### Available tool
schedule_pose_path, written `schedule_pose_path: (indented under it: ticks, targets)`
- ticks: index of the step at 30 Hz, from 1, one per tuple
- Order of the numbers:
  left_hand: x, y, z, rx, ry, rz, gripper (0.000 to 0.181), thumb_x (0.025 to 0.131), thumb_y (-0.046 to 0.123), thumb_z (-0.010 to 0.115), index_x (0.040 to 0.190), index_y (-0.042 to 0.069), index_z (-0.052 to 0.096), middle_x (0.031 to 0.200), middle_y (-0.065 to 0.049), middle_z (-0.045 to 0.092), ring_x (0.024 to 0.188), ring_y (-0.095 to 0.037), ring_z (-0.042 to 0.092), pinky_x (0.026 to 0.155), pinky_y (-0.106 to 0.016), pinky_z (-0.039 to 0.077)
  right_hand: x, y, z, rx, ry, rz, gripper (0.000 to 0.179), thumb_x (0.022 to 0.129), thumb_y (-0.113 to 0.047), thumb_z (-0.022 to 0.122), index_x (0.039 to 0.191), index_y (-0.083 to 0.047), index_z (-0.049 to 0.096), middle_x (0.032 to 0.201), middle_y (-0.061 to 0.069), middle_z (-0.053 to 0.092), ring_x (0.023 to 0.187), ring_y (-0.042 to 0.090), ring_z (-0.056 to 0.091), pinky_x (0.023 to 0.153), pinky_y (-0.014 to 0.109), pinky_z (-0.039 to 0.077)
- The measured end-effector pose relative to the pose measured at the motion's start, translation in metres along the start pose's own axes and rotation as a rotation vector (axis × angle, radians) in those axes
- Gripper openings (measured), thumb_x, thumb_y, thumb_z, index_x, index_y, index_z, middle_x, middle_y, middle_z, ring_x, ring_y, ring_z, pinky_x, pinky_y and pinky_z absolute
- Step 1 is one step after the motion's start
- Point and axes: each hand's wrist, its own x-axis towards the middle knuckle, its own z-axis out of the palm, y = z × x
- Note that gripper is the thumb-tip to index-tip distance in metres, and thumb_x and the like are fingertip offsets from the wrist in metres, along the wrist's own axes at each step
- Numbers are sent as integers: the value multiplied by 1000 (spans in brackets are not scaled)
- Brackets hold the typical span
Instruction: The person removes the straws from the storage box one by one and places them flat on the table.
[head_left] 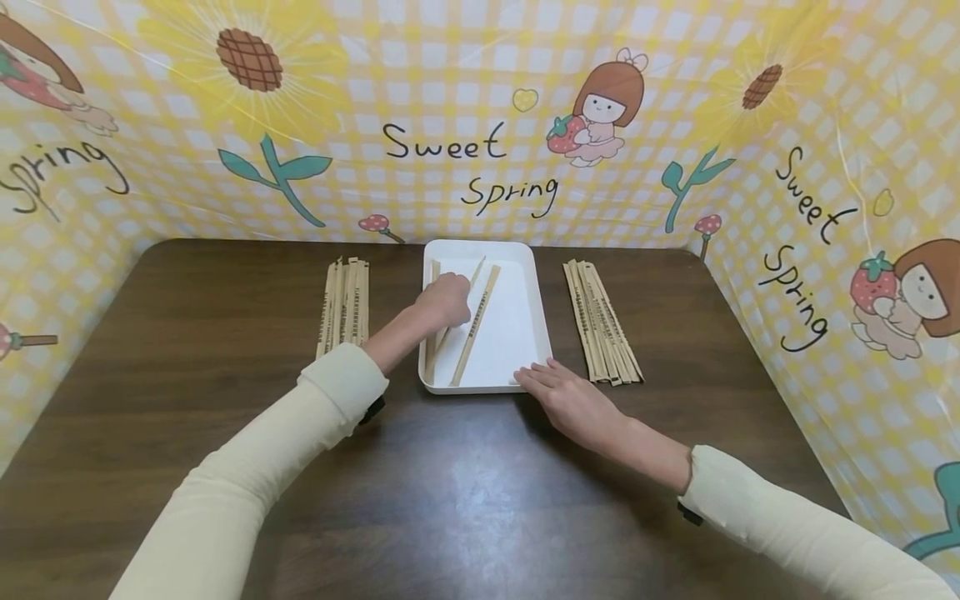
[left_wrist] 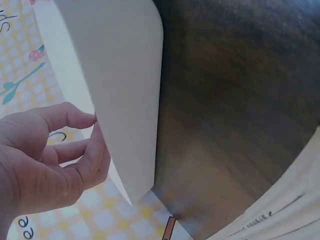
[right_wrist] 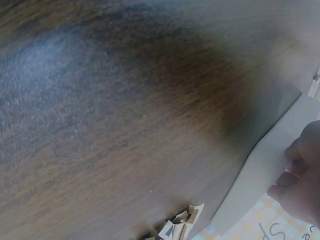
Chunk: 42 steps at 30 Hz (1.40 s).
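Note:
My left hand (head_left: 447, 300) is over the left half of a white tray (head_left: 510, 333), thumb and index finger pinched together. A slim stick in a brown paper wrapper (head_left: 477, 268) slants through that hand's grip, its middle hidden by the fingers. Another wrapped stick (head_left: 476, 327) lies slanted in the tray, and one more (head_left: 430, 362) runs along its left wall. At the tray's front right corner my right hand (head_left: 577, 408) holds the rim. The right wrist view shows those fingers against the tray's outer wall (right_wrist: 265, 165).
Left of the tray lies a bundle of paper-wrapped sticks (head_left: 347, 300), partly behind my left forearm. Another bundle (head_left: 602, 325) fans slightly on the right. A patterned cloth (head_left: 480, 108) rises behind the dark wooden table (head_left: 465, 483) and at both sides.

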Motion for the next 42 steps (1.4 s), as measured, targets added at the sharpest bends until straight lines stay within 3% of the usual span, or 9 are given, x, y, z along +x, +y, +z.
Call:
schedule_pose_path:
  ticks: [9,18,31,42]
  targets:
    - [-10,-9,-21,-76,47,-13,27,82,-4,56,68,9,36,67,-3,32,58,-16,31,48,-25,29,1,-1,0,-5,-11,16,37,88,10,62,125,5,64,121,18,68,112,30,66,105,47,46]
    - [-22,-23,-40,-193,98,-45,30,83,-3,57,69,11,34,60,0,32,51,-12,30,48,-23,29,1,-2,0,3,-7,21,37,88,10,62,125,5,64,120,18,68,111,31,65,105,47,46]
    - [-36,-68,-43,-140,167,-67,22,78,-3,55,65,8,41,57,0,35,53,-15,32,49,-27,31,0,-3,1,7,-6,32,37,88,10,63,125,5,64,120,18,68,111,31,66,105,48,46]
    - [-58,-104,-47,-90,152,-151,13,83,3,57,73,2,49,76,-14,49,70,-30,48,58,-38,46,0,-3,0,6,4,27,37,87,10,62,124,5,64,120,19,68,110,31,66,103,48,47]
